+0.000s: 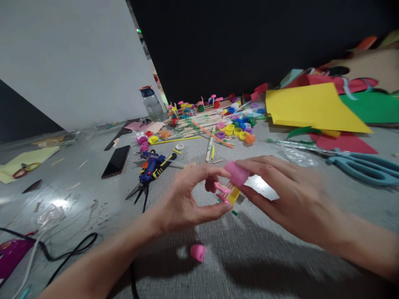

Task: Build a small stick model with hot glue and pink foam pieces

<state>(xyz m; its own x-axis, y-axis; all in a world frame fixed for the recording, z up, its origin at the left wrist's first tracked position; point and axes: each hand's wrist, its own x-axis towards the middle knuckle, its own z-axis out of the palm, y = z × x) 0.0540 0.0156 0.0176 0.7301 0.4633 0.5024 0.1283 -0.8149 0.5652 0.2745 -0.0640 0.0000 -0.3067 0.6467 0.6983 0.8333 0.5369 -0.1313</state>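
Loose pink cap [198, 252] lies nearest on the grey floor [264, 257]; beyond, the left hand [183, 199] pinches a light, fragile stick piece [229, 193] while the right hand [280, 195] fingertip-grips a rigid pink cap [237, 172].

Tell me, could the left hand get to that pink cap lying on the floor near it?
Probably yes. The pink cap lies in the open just below the left hand, with nothing over it. But that hand's fingers are busy pinching a small pink and yellow piece together with the right hand.

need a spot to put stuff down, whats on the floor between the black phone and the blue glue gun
In the head view, only bare grey floor separates the black phone from the blue glue gun.
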